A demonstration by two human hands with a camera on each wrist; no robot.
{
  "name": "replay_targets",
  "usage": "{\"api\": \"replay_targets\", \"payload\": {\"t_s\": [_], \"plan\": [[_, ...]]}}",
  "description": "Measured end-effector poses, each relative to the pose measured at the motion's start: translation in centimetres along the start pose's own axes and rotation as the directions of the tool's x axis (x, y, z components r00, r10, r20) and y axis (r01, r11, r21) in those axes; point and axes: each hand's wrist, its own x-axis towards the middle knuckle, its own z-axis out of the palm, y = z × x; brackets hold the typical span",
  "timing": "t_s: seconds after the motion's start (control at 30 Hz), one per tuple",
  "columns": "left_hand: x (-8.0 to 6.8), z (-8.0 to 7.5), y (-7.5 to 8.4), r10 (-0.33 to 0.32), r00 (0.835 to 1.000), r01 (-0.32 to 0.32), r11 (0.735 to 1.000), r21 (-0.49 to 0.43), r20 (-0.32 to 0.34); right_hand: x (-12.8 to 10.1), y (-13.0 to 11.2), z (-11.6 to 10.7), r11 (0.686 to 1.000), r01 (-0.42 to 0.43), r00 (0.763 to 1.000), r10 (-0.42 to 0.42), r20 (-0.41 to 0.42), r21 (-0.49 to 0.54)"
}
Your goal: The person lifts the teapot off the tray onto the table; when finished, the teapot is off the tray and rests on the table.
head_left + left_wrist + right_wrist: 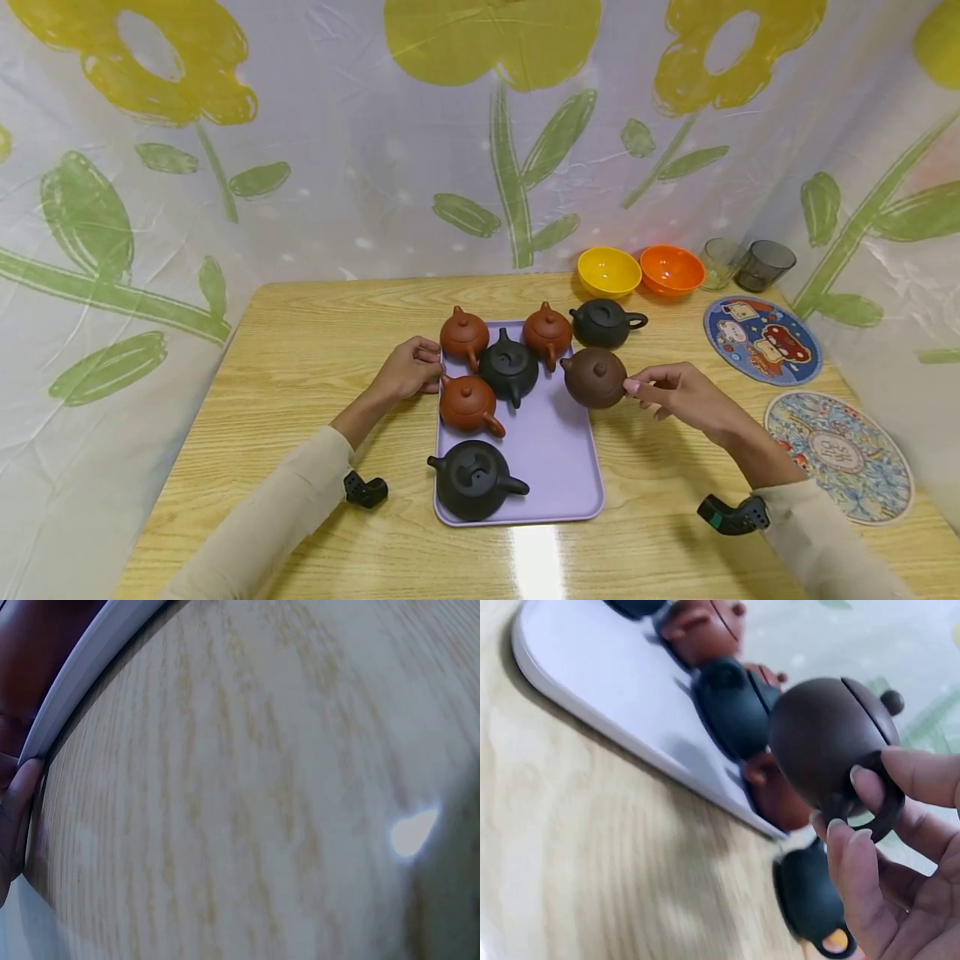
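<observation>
Head view: my right grip [671, 392] is pinching the brown teapot [595, 377] by its handle; my left grip [411, 369], fingers curled, is touching the lilac tray [558, 467].

lilac tray [555, 467]; dark brown teapot [594, 377]; yellow-flowered curtain [315, 142]

Five clay teapots sit on the lavender plastic tray [558, 467] at the middle of the wooden table [300, 350]. A dark brown clay teapot [594, 377] is at the tray's right edge, a black clay teapot [604, 323] behind it. Yellow plastic bowl [608, 272] and orange plastic bowl [671, 269] stand along the table's far edge.
</observation>
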Motion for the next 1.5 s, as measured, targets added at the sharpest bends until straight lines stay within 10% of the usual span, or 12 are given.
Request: {"api": "replay_targets", "payload": {"t_s": [0.13, 0.37, 1.5], "plan": [[-1.2, 0.1, 1.5, 0.010, 1.000, -0.010, 1.000, 0.000, 0.006, 0.6, 0.3, -1.4, 1.000, 0.007, 1.000, -0.007, 0.030, -0.021], [0.7, 0.0, -0.9, 0.025, 0.999, -0.025, 1.000, 0.017, -0.023, 1.8, 1.4, -3.4, 0.998, 0.050, 0.993, -0.046, 0.104, -0.037], [0.7, 0.3, -1.1, 0.022, 0.999, -0.023, 0.999, -0.029, -0.028, 7.2, 5.6, -6.5, 0.997, 0.031, 0.974, -0.015, 0.228, -0.067]]}}
